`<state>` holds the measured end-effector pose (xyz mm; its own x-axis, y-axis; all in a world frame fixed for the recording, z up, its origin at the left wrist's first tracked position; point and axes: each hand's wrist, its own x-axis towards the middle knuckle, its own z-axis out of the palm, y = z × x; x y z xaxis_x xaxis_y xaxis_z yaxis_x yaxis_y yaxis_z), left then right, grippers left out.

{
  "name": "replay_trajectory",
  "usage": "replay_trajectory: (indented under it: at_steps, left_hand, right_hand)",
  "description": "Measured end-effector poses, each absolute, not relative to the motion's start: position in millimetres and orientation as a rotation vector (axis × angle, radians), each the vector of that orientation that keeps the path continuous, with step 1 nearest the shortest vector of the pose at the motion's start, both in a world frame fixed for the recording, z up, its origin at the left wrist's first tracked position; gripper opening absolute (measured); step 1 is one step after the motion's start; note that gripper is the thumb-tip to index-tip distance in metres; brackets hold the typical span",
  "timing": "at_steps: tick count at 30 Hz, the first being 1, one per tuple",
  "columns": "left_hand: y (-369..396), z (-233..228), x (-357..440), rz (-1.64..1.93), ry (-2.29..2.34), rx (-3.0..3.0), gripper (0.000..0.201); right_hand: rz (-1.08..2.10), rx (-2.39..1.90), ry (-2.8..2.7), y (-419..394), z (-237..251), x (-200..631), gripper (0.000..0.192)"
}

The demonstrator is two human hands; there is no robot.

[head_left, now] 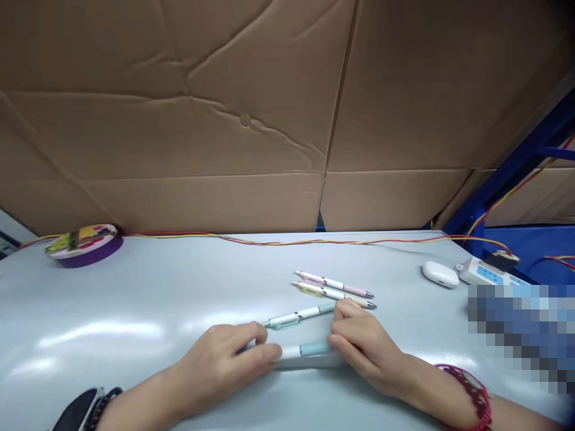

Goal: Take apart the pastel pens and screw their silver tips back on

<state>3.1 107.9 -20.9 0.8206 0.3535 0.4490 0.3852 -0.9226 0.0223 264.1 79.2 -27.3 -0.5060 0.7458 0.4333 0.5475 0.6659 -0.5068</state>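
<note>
Nearby, three pens, earbud case, purple tin, power strip.

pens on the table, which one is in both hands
The blue-grip pen, nearest the camera: the left hand and right hand pinch its ends. The other three lie farther back.

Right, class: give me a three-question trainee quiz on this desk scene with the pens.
1. True or false: both hands touch the blue pen.
2. How many pens lie on the table in all?
3. The purple round tin sits: A) far left, B) far right, C) between the hands.

Key: 1 true, the left hand and right hand hold its ends. 2 four. 3 A.
</note>
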Motion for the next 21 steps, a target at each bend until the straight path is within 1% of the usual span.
replay_trajectory:
  at_steps: [2, 3, 5, 7, 10, 12, 15, 17, 19, 21]
  left_hand:
    - [108.5, -22.4, 2.4, -0.746, -0.703, -2.970, 0.012]
    - [109.1, -22.8, 2.0, -0.733, -0.787, -3.011, 0.015]
    - [110.4, -22.9, 1.6, -0.689, -0.968, -3.096, 0.019]
    - [111.4, -21.8, 2.1, -0.664, -1.086, -3.151, 0.020]
    - [111.9, -19.6, 3.8, -0.597, -1.096, -3.176, 0.018]
    - [111.9, -19.0, 4.7, -0.528, -1.085, -3.187, 0.016]
    - [111.7, -19.2, 5.5, -0.464, -1.074, -3.216, 0.016]
    - [111.4, -19.4, 5.9, -0.427, -0.975, -3.241, 0.017]
    - [111.1, -19.1, 6.6, -0.411, -0.810, -3.245, 0.026]
    - [110.9, -18.2, 7.4, -0.435, -0.629, -3.229, 0.045]
  right_hand:
    - [0.395, -1.046, -2.124, 79.3, -26.5, 264.3, 0.047]
    - [0.408, -1.079, -2.051, 79.7, -25.6, 264.4, 0.045]
    - [0.480, -1.148, -1.900, 80.6, -23.6, 264.8, 0.038]
    - [0.587, -1.194, -1.773, 81.1, -22.2, 265.2, 0.030]
    - [0.699, -1.200, -1.630, 79.6, -22.6, 265.6, 0.019]
    - [0.744, -1.154, -1.531, 77.2, -23.6, 265.0, 0.016]
    - [0.842, -1.104, -1.393, 73.7, -23.6, 262.6, 0.016]
    - [0.911, -1.113, -1.359, 72.2, -22.8, 260.6, 0.018]
    - [0.969, -1.129, -1.362, 71.4, -22.2, 259.0, 0.019]
    - [1.011, -1.137, -1.358, 71.3, -22.3, 258.2, 0.021]
